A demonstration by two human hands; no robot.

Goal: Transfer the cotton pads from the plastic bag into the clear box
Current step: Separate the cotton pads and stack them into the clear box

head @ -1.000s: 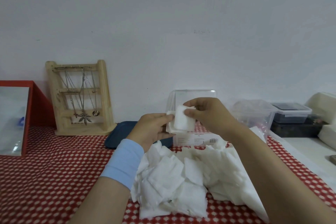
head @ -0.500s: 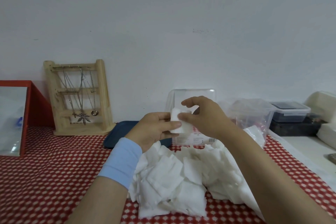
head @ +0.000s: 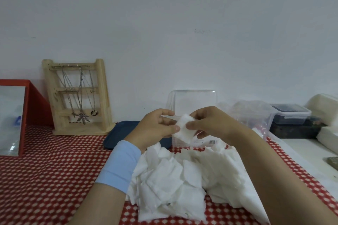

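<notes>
White cotton pad [head: 184,129] pinched at frame centre: my left hand [head: 155,128] and right hand [head: 212,124] both grip it, fingers curled, before clear box [head: 195,100], above pad pile [head: 170,179].

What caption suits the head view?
Left hand and right hand pinch a cotton pad above the loose pile of pads, in front of the clear box.

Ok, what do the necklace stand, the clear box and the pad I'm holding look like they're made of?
Necklace stand: pale wood, matte and seemingly unvarnished; grain and knots show.
Clear box: rigid transparent plastic, glossy; the wall shows through it.
Cotton pad: soft white fibrous material, likely cotton, matte with no sheen.
</notes>
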